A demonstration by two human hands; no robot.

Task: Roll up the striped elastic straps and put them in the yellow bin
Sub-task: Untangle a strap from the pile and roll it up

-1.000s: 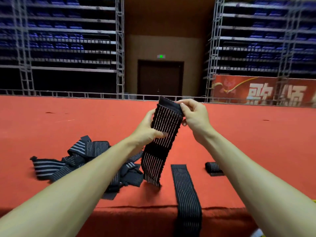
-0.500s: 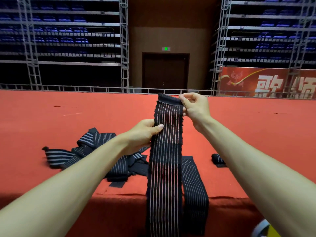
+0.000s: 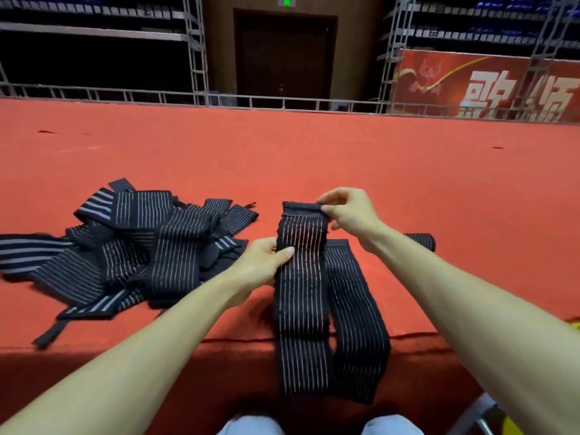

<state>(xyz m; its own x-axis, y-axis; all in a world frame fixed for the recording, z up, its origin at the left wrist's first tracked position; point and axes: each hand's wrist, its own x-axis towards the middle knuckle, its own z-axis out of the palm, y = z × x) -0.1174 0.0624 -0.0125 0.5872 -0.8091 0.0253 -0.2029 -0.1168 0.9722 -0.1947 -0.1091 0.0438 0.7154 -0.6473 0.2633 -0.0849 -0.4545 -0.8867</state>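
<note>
A black strap with thin pale stripes [image 3: 302,302] hangs straight down between my hands, over the front edge of the red table [image 3: 314,158]. My right hand [image 3: 348,213] pinches its top end. My left hand [image 3: 263,265] grips its left edge a little lower. A second strap [image 3: 354,315] lies flat on the table just right of it, its end drooping over the edge. A rolled strap [image 3: 422,240] lies behind my right forearm. A loose pile of straps [image 3: 135,249] sits at the left. A sliver of the yellow bin [image 3: 572,324] shows at the right edge.
The table's front edge runs across at mid-height below my forearms. My knees in light trousers [image 3: 314,426] are below it. A metal frame leg [image 3: 474,416] is at the lower right. Railings, scaffolding and a red banner [image 3: 483,86] stand beyond the table.
Both hands have lowered the held strap toward the table, and it now hangs straight beside the flat strap. The view has tilted downward.
</note>
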